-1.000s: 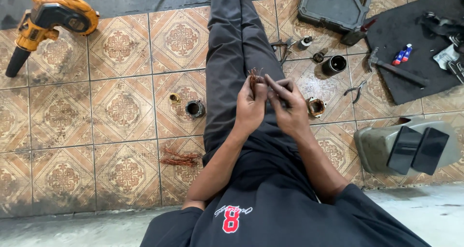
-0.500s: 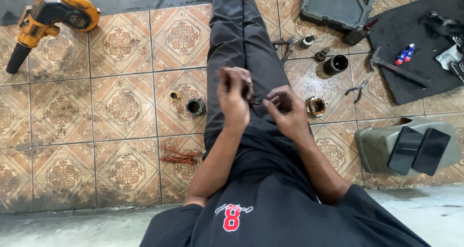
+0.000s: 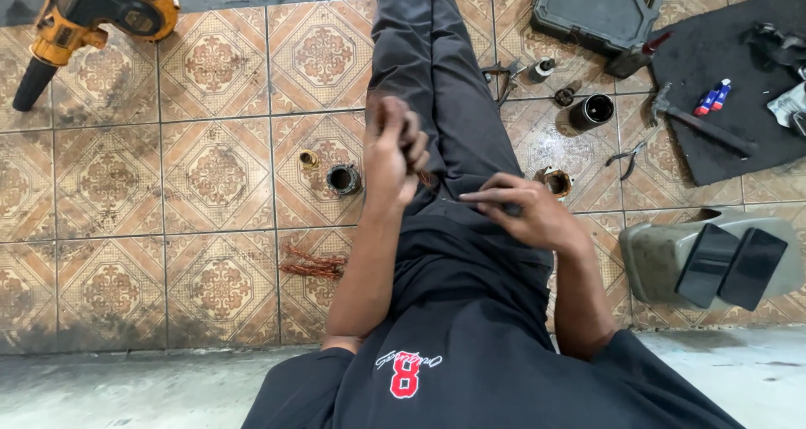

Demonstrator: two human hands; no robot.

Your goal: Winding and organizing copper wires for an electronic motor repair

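I sit on the patterned tile floor with my legs stretched out ahead, and loose parts lie all around me. To my left a small dark metal ring and a little brass fitting sit close together on the tiles, a tangle of copper wire lies nearer my hip, and a yellow blower rests well away in the corner. To my right stand a brass-rimmed cup, pliers, a black cylinder, a hammer on a dark mat, and a closed tool case. Nothing lies between my hands. My left hand is raised above my thigh, wrist bent, its grip curled tight around a small piece with copper strands showing under the fingers. My right hand hovers lower over my lap, fingers stretched leftward and pinched narrow; whether that grip holds anything I cannot tell.
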